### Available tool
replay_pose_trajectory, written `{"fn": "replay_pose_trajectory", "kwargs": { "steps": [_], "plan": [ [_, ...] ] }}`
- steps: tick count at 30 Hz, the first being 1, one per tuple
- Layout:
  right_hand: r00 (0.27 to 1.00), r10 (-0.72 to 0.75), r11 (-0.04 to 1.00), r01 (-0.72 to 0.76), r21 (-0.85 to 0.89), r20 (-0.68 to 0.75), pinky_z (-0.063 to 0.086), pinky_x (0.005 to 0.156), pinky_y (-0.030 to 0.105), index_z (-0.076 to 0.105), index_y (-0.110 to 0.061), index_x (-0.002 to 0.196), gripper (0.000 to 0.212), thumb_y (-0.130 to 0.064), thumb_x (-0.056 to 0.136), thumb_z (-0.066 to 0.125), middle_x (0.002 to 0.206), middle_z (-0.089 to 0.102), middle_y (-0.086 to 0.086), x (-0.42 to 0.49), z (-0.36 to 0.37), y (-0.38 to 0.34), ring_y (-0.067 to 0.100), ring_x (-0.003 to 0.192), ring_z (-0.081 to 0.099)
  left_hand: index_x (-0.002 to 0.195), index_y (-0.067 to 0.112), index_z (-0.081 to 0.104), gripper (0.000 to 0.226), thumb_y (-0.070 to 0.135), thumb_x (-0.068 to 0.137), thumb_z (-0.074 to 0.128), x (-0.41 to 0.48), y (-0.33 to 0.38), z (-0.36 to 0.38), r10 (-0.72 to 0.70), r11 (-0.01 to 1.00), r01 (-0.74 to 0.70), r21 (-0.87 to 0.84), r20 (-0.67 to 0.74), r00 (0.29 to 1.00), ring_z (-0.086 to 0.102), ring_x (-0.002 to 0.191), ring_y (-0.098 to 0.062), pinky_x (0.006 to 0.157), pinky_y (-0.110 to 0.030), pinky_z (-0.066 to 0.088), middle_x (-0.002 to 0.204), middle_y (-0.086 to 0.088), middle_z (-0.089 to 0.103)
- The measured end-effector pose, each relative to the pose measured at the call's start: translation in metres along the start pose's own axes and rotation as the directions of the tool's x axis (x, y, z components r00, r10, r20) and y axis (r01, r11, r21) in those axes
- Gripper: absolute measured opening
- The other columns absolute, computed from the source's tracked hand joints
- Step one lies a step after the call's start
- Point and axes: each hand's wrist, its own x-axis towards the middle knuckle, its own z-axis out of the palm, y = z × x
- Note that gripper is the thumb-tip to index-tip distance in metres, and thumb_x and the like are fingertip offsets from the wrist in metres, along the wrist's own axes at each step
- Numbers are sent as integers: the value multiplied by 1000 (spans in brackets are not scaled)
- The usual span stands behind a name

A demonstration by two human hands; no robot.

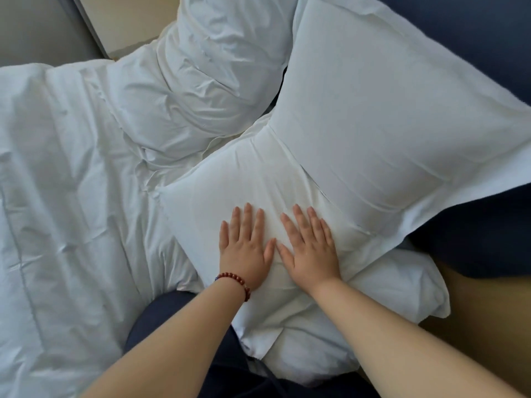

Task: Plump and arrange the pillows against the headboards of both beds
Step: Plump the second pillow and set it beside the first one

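Observation:
A white pillow [230, 179] lies flat at the near corner of the bed. My left hand [244, 248], with a red bead bracelet at the wrist, and my right hand [311, 251] press on it side by side, fingers straight. A second, smooth white pillow [388, 96] overlaps its far end and leans toward the dark blue headboard [474, 33] at the right. A third, crumpled white pillow [207, 73] sits further back at the top middle.
A wrinkled white duvet [63, 196] covers the bed on the left. Tan floor [482, 305] shows at the lower right beside the bed. A grey wall and a pale strip [126, 21] lie at the top left. My dark blue clothing [178, 320] is below my arms.

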Motion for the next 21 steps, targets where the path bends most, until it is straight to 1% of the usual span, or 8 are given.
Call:
{"fn": "replay_pose_trajectory", "kwargs": {
  "steps": [5, 7, 9, 11, 14, 16, 21],
  "plan": [
    [995, -72, 997, 73, -14, 68, 8, 119, 40, 24, -28, 153, 62, -48, 95, 32, 162, 19, 1, -34, 3, 14, 26, 148, 16, 148, 30, -26, 70, 58, 84, -12, -50, 26, 24, -16, 1000, 15, 7, 63, 998, -40, 139, -20, 116, -45, -21, 153, 3, -39],
    [991, -96, 995, 98, -17, 89, 5, 119, 39, 23, -27, 153, 63, -49, 94, 33, 162, 20, 2, -38, 2, 20, 26, 148, 15, 144, 33, -30, 71, 62, 83, -9, -60, 29, 30, -10, 1000, 7, 30, 86, 996, -43, 137, -21, 114, -46, -22, 149, 4, -45],
    [989, -112, 993, 115, -23, 100, 2, 119, 38, 21, -27, 153, 65, -50, 93, 32, 162, 20, 3, -38, 4, 24, 26, 148, 13, 143, 34, -32, 77, 67, 80, -3, -66, 29, 34, -4, 997, -5, 81, 110, 994, -43, 137, -23, 114, -47, -22, 147, 3, -46],
    [986, -121, 992, 124, -16, 115, 0, 119, 38, 17, -27, 153, 66, -51, 94, 31, 162, 18, 3, -37, 7, 26, 27, 148, 12, 143, 33, -33, 80, 69, 82, 6, -68, 29, 35, -2, 992, -15, 127, 132, 991, -40, 139, -26, 115, -48, -20, 149, 1, -44],
    [985, -127, 992, 128, 3, 113, 0, 120, 38, 18, -26, 154, 65, -51, 95, 31, 162, 17, 4, -35, 11, 26, 27, 149, 11, 143, 33, -31, 84, 65, 92, 28, -65, 32, 32, -16, 991, -1, 133, 127, 992, -35, 141, -26, 117, -48, -17, 151, 0, -41],
    [987, -128, 992, 126, 20, 98, 0, 120, 39, 20, -25, 154, 65, -50, 95, 32, 162, 18, 4, -35, 13, 27, 27, 149, 12, 144, 33, -29, 86, 64, 92, 32, -62, 34, 32, -22, 991, 6, 134, 114, 993, -34, 142, -26, 117, -48, -16, 151, 1, -39],
    [991, -135, 990, 134, 38, 26, 9, 120, 43, 29, -23, 152, 62, -48, 96, 35, 161, 22, 5, -35, 18, 27, 28, 149, 14, 145, 35, -27, 87, 64, 92, 35, -59, 34, 35, -35, 993, 24, 112, 96, 995, -37, 140, -22, 117, -47, -16, 153, 3, -38]
  ]
}}
